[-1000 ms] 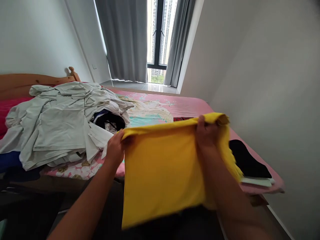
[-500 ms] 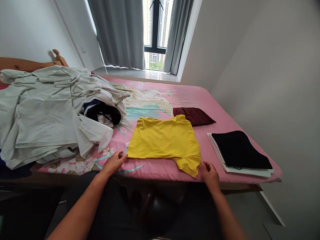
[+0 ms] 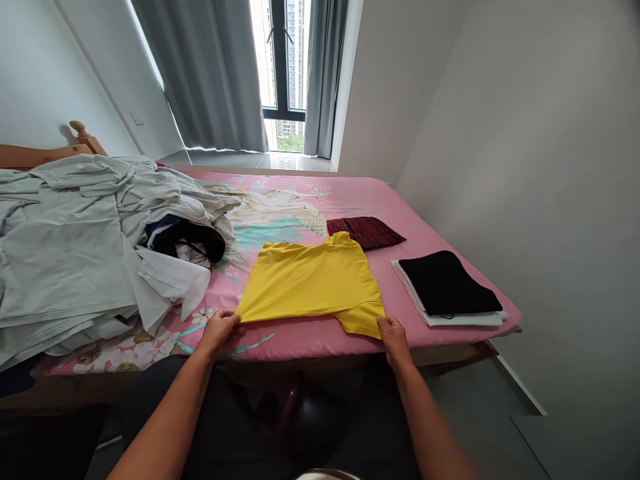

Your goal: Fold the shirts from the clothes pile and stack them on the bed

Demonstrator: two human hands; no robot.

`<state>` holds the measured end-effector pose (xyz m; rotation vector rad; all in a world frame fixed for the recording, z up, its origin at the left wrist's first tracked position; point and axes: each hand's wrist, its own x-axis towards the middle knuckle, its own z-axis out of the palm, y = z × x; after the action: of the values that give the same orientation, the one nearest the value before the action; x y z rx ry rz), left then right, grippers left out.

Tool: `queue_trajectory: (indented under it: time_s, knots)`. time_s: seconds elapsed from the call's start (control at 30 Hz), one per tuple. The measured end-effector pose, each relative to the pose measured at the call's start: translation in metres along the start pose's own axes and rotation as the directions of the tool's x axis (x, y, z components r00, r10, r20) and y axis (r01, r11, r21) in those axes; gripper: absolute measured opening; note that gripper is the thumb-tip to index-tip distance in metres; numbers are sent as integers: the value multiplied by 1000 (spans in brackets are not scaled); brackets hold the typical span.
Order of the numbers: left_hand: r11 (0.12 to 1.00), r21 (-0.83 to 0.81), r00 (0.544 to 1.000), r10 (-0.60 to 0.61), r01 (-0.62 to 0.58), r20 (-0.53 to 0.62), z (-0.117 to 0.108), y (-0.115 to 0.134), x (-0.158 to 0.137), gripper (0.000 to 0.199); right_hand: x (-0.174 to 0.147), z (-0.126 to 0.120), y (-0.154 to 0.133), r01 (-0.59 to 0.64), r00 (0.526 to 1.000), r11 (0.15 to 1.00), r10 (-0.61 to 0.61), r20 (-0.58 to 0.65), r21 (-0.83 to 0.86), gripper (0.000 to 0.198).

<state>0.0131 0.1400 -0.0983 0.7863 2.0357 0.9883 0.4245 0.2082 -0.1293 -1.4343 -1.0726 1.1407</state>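
Note:
A yellow T-shirt (image 3: 310,280) lies sideways on the pink bed, with a sleeve near the front right. My left hand (image 3: 220,330) pinches its near left corner at the hem. On the other side, my right hand (image 3: 394,337) grips the sleeve edge. The near side of the shirt is pulled fairly straight between both hands. Just behind the shirt lies a folded dark red plaid cloth (image 3: 367,231).
A large heap of white clothes (image 3: 75,247) covers the bed's left side, with dark pieces in it. A folded black garment (image 3: 447,285) lies on white cloth at the right. The bedsheet (image 3: 360,190) reaches toward the window; a wall stands on the right.
Both hands have closed on the near edge of the T-shirt, and the sleeve is drawn out straighter. The view has turned to the right, so everything appears shifted left.

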Motion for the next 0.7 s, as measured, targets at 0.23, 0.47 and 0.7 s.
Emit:
queue_trajectory:
  time_s: [0.23,0.47,0.7]
  knots:
    - [956,268,992,108,-121,63,-10,-26,-33,43,-26,-32,8,-146,988,988,149,-38,54,38]
    - [766,592,967,218,-251,129,-1,-34,-50,53,-21,-66,16,-182,981,932,195,10,-312,41]
    - [718,654,971,200,-237,132,4,-32,-54,54,47,-52,-20,29,997,767,-70,-40,-640,40]
